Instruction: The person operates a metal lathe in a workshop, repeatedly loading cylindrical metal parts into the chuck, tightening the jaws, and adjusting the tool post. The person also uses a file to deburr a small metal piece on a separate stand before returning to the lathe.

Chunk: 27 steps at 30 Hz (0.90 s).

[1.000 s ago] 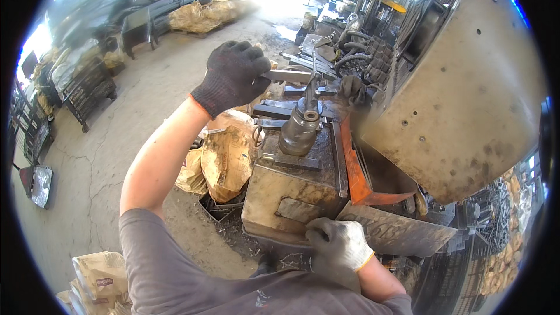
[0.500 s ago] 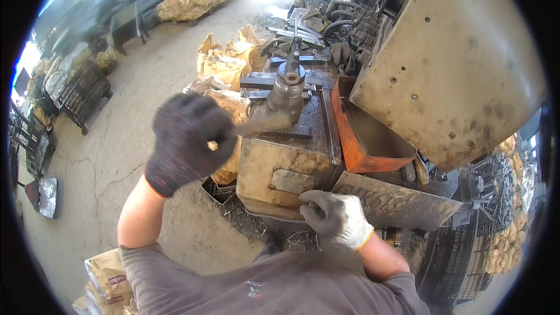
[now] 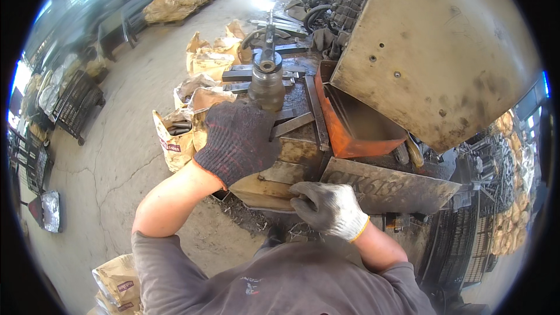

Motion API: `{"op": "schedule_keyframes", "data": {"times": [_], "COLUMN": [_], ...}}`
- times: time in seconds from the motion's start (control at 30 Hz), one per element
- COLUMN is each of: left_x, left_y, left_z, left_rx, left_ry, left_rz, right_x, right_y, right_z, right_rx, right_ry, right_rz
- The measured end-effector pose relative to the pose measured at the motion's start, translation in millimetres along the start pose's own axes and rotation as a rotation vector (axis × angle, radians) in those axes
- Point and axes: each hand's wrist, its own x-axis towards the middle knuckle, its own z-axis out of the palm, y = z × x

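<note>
dark glove on the bar, pale glove down at the block

starting way out left: a foil-bright tray [image 3: 51, 211] sits on the concrete between eight and nine o'clock, and a dark mesh cart [image 3: 80, 102] is parked just past nine. tan paper sacks [image 3: 118, 280] are piled between seven and eight. closer in at nine there's an open sack [image 3: 170, 147] with dark metal pieces showing in its mouth.

then the left hand [image 3: 240, 140], in a dark knit glove, just left of centre with its back up. it's clamped on a flat metal bar [image 3: 293, 124], whose bare end pokes out toward one o'clock. fingers are mostly hidden under the glove's back tho.

right around twelve, a grimy round metal tool [image 3: 267, 88] stands upright on the metal block [image 3: 262, 193], narrow handle rising off its top. more bars [image 3: 238, 75] lie at eleven, beside it.

the right hand [image 3: 326, 205], pale glove with a grey coating, is down at five by the block's near edge. fingers curled loosely toward the thumb, can't tell if they're gripping anything.

further right: orange tray [image 3: 373, 149] at three, big stained beige housing [image 3: 434, 52] at two, grubby slanted plate [image 3: 388, 189] near four.
</note>
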Motion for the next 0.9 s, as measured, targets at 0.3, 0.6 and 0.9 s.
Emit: {"op": "schedule_keyframes", "data": {"times": [0.3, 0.6, 0.9], "left_x": [-5.4, 22.7, -20.4], "left_y": [12.1, 28.8, 7.6], "left_z": [5.8, 16.0, -13.9], "left_rx": [-0.004, 0.061, -0.393], "left_ry": [0.195, 0.106, 0.339], "left_rz": [0.002, -0.044, -0.103], "right_x": [-0.6, 0.2, -0.1], "right_y": [3.2, 1.4, 9.2], "right_z": [5.7, 0.2, -4.2], "right_rx": [0.003, 0.035, 0.091], "right_ry": [-0.04, -0.06, -0.085], "right_rz": [0.004, 0.017, 0.03]}}
